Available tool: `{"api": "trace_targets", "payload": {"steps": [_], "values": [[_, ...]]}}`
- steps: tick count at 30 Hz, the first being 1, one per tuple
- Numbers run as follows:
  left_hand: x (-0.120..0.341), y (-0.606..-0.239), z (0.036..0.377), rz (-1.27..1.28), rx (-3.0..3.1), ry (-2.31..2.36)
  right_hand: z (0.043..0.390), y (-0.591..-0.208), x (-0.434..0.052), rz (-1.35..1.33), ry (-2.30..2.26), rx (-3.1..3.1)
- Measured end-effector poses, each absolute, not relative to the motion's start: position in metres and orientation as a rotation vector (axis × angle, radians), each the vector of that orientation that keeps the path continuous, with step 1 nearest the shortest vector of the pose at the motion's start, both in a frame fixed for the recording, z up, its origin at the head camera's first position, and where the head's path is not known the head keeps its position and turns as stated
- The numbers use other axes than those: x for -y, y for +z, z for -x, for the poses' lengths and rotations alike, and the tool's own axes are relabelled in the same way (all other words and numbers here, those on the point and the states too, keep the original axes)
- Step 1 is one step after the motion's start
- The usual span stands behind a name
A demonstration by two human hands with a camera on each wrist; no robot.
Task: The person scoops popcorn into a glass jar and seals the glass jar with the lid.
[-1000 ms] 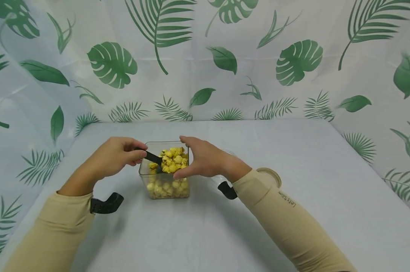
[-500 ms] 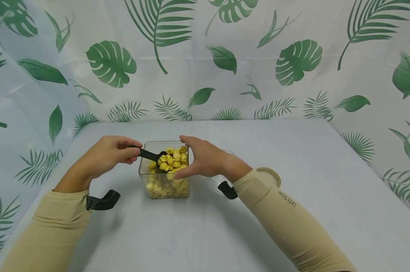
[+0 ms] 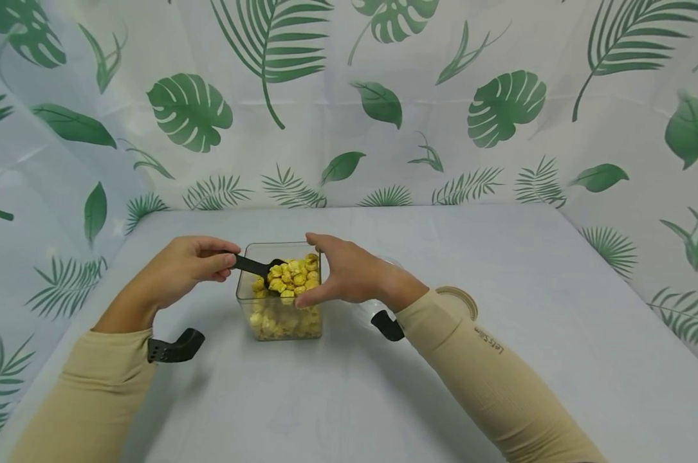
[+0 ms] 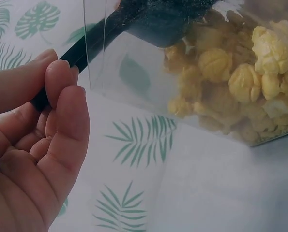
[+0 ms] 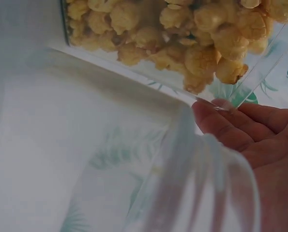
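A clear square container [image 3: 279,318] of yellow popcorn [image 3: 293,273] stands on the grey table [image 3: 441,386]. My left hand [image 3: 181,270] pinches the handle of a black spoon [image 3: 250,263], whose bowl lies among the popcorn at the container's top. In the left wrist view the spoon handle [image 4: 81,53] runs from my left hand's fingertips [image 4: 61,82] over the container wall [image 4: 134,82]. My right hand [image 3: 349,273] grips the container's right side, thumb on the near corner and fingers at the far rim. In the right wrist view my right hand's fingers [image 5: 231,125] press the clear wall below the popcorn [image 5: 192,29].
A round tan disc [image 3: 463,297] lies on the table behind my right sleeve. Something clear and faint [image 3: 386,262] sits just past my right wrist. Leaf-print curtains [image 3: 349,96] close off the back and both sides.
The heaped spoon has sunk lower into the container, and my left hand has drawn slightly left. My right hand has kept its grip on the container.
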State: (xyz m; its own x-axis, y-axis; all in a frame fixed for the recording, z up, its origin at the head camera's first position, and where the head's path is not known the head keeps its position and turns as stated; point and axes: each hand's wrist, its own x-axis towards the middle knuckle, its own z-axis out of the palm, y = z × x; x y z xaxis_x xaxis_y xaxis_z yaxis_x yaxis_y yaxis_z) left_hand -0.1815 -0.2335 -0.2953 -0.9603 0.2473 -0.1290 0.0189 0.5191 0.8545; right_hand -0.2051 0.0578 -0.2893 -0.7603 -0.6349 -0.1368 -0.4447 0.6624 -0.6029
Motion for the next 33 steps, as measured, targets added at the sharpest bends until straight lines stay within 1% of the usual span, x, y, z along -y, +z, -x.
{"api": "trace_targets", "payload": {"steps": [13,33], "values": [[0.248,-0.300,0.178,-0.214,-2.462,1.542,0.205,-0.290,-0.059,0.857,-0.799,-2.553],[0.256,-0.305,0.175,-0.178,-2.410,1.728,0.204,-0.291,-0.059,0.869,-0.823,-2.532]]}}
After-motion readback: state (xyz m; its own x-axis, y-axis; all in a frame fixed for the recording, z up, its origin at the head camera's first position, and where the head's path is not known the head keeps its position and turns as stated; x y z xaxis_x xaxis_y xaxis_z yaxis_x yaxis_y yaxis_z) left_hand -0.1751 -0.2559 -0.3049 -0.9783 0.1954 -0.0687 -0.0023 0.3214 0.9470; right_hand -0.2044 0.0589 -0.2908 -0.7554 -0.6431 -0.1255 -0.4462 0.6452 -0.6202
